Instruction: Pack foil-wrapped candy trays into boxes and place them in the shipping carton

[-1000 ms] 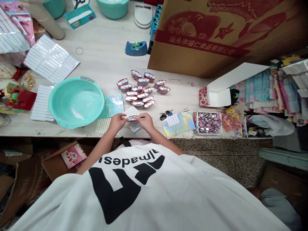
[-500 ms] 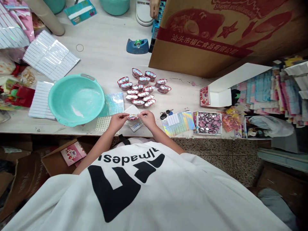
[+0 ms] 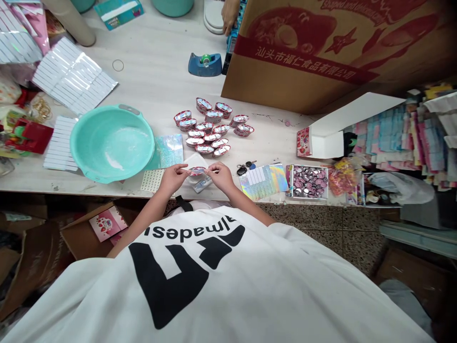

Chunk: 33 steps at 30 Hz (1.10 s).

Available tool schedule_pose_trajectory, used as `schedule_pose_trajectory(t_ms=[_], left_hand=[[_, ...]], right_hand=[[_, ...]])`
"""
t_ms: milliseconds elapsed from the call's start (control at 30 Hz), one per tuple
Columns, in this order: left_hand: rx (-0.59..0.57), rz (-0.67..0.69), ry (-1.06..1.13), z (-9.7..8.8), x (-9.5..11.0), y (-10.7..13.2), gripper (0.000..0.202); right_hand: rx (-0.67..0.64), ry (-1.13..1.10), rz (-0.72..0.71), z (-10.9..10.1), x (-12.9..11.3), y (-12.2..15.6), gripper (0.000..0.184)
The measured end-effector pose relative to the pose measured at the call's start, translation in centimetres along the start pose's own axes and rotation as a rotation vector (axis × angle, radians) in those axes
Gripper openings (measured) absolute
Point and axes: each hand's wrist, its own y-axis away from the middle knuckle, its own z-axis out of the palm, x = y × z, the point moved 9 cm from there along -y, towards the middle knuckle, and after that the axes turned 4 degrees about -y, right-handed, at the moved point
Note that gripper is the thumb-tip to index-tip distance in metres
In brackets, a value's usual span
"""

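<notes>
The left hand [image 3: 173, 176] and the right hand [image 3: 222, 175] are drawn close together, fingertips pinching a small cup [image 3: 197, 170] from either side. They hold it just over the near edge of the desk [image 3: 157, 81], in front of the cluster of cups [image 3: 210, 131]. With so light a fingertip hold so near the edge, I'd say a slip could send it down into the open box [image 3: 103, 224] below, and a harder squeeze could dent its shiny top.

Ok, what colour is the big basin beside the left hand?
The basin is plain turquoise, clearest in the head view.
</notes>
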Motion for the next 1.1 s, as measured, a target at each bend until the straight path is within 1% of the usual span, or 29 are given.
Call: schedule_pose_trajectory(t_ms=[133, 200, 300, 433, 500, 567, 667, 800, 967, 1033, 1100], left_hand=[[0.007, 0.019, -0.073, 0.2, 0.1, 0.0, 0.027], [0.018, 0.048, -0.128, 0.1, 0.4, 0.1, 0.022], [0.043, 0.111, -0.166, -0.4, 1.2, 0.3, 0.021], [0.073, 0.204, -0.162, -1.1, 2.8, 0.7, 0.024], [0.079, 0.216, -0.151, -1.4, 3.3, 0.8, 0.025], [0.066, 0.190, -0.138, -1.4, 3.4, 0.7, 0.025], [0.059, 0.134, -0.120, -1.5, 3.1, 0.4, 0.024], [0.072, 0.109, -0.086, -1.5, 2.4, 0.1, 0.027], [0.040, 0.076, -0.075, -0.6, 0.6, -0.5, 0.030], [0.042, 0.058, -0.102, -0.1, -0.4, -0.9, 0.028], [0.064, 0.050, -0.167, 0.0, -1.0, -1.2, 0.026]], right_hand=[[0.007, 0.014, 0.028, 0.1, 0.3, 0.1, 0.016], [0.003, 0.012, 0.023, 0.3, 0.2, 0.0, 0.016], [0.000, -0.007, -0.005, 0.4, -0.3, -0.1, 0.016], [0.011, -0.075, -0.048, 0.2, -1.2, -0.8, 0.016], [0.017, -0.099, -0.072, 0.0, -1.7, -1.2, 0.017], [0.017, -0.106, -0.106, -0.1, -2.2, -1.5, 0.018], [0.010, -0.114, -0.117, 0.0, -2.6, -1.7, 0.020], [0.009, -0.134, -0.041, 0.2, -2.0, -1.6, 0.018], [0.013, -0.118, 0.072, 0.9, 0.0, -1.4, 0.017], [0.030, -0.067, 0.116, 1.1, 1.1, -1.4, 0.018], [0.055, 0.012, 0.122, 1.2, 1.9, -1.5, 0.019]])
